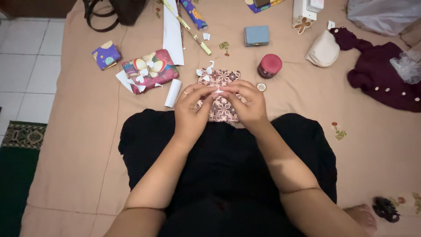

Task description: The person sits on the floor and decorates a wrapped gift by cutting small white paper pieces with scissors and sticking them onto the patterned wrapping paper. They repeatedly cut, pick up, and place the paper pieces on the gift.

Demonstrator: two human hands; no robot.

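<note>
Both hands meet at the centre of the frame, just above the person's black-clothed lap. The left hand point(191, 105), with a ring on one finger, and the right hand point(246, 102) bring their fingertips together on a tiny white scrap of paper point(218, 91), pinched between them. Directly beneath the hands lies a flat parcel wrapped in brown patterned batik paper point(221, 78), resting on the beige bedsheet point(87, 145); its lower part is hidden by the fingers. Small white paper cut-outs point(205, 72) sit at the parcel's upper left corner.

Left of the hands stands a short white paper roll point(173, 93), and further to the upper left a parcel in pink butterfly-print paper point(150, 70) and a small purple wrapped box point(106, 55). Right of the parcel is a dark red round jar with a red lid point(269, 66), with a small round ring-like object point(261, 87) just below it. A blue-grey rectangular wallet point(256, 35) lies at upper centre, a cream pouch point(323, 49) and a maroon buttoned cardigan point(381, 77) at the upper right.
</note>
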